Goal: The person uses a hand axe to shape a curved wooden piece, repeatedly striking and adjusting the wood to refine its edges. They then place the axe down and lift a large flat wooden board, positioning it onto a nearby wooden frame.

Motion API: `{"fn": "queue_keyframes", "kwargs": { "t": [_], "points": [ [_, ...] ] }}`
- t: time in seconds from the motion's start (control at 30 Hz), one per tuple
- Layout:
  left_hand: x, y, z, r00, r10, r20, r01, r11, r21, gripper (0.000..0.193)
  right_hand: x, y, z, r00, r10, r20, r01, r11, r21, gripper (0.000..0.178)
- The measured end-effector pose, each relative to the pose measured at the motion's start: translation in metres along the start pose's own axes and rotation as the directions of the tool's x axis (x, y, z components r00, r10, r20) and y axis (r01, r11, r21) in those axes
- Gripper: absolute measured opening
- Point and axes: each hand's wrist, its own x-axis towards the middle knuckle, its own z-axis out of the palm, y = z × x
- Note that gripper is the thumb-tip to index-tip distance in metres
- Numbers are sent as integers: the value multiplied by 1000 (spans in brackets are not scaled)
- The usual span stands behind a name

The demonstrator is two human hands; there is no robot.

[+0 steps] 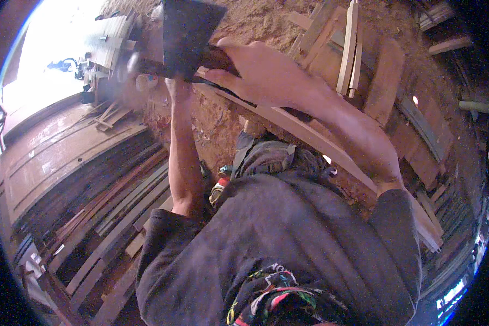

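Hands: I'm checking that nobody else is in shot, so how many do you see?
2. The left hand is mostly hidden by the dark flat-sided object, upper left of centre; the right hand is at its right side. Others could be hidden in shadow.

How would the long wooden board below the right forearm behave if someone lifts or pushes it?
The long wooden board is probably fairly stiff, since its visible edges run nearly straight. Being long and narrow, it may be awkward to lift, and an end could swing when pushed. It seems unlikely to roll, given its flat face.
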Motion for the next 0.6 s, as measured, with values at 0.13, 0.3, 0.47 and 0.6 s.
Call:
{"fn": "queue_keyframes", "kwargs": {
  "t": [0.13,0.3,0.47,0.6],
  "points": [
    [8,19,-7,999,-2,34,5,996,-91,13,-22,-2,-19,992,19,-122,-19,1000,2,50],
    [-28,61,45,975,72,212,-127,959,255,8,-26,-4,-43,973,-125,-196,144,986,85,49],
    [-31,36,38,961,-57,270,-40,940,338,11,-32,-3,-43,956,-177,-236,195,979,57,45],
    [-38,16,39,957,-37,288,-72,931,358,10,-29,-12,-46,942,-232,-244,238,971,-3,42]
  ]
}}
